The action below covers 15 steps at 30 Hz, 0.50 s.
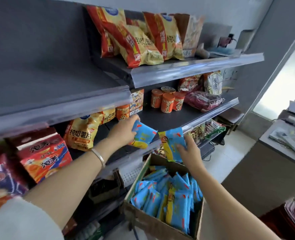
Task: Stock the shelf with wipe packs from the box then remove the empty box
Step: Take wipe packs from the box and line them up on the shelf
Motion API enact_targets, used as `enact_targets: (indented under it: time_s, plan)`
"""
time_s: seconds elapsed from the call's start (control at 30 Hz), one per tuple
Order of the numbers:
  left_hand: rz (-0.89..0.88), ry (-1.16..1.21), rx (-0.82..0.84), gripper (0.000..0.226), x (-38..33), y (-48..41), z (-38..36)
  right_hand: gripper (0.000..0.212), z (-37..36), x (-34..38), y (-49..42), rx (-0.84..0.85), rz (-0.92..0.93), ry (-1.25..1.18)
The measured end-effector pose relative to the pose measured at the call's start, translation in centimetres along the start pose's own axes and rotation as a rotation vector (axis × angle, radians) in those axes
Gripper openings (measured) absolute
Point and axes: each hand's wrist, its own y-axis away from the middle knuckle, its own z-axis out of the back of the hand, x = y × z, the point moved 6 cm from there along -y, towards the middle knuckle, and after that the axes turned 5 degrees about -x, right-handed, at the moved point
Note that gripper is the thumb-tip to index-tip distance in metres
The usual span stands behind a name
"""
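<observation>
Left hand [124,130] around one wipe pack [144,135] at the shelf [160,118]; right hand [189,149] around second pack [173,142] above box [160,226]

The box [152,222] stands at 6 o'clock, below and in front of the middle shelf [160,116], with wipe packs [171,198] standing in it. Above the box, the left hand [124,132] holds a pack [144,135] over the shelf's front edge. At its 3 o'clock, the right hand [189,151] holds a second pack [172,141] over the box. On the shelf, canisters [167,101] stand behind the hands at 12 o'clock, and a chip bag [81,134] stands at 9 o'clock.
</observation>
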Motion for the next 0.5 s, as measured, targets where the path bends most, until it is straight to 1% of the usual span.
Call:
enact_targets:
  time_s: [0.07,0.13,0.2,0.27,0.37,0.43,0.5]
  plan:
    - [-0.011,-0.031,-0.121,0.031,-0.8,0.7,4.6,0.015,0.5,3.9,-0.7,-0.032,0.088,-0.151]
    - [-0.012,-0.036,-0.258,0.033,-1.3,2.1,9.4,0.016,0.6,8.1,-1.2,-0.047,0.177,-0.295]
    - [-0.004,0.028,-0.417,0.032,-1.1,3.9,14.2,0.019,0.3,12.6,-1.2,-0.033,0.265,-0.408]
    - [0.012,0.117,-0.565,0.029,-0.1,5.8,18.8,0.022,-0.3,17.2,-0.8,-0.011,0.361,-0.467]
    - [0.032,0.25,-0.708,0.03,3.3,8.5,25.0,0.03,-2.3,24.1,0.6,0.068,0.505,-0.482]
    - [0.071,0.29,-0.77,0.041,6.2,10.4,28.8,0.035,-4.3,28.6,2.1,0.1,0.64,-0.42]
    - [0.125,0.311,-0.818,0.045,9.5,12.5,32.3,0.037,-6.9,33.0,3.8,0.135,0.782,-0.325]
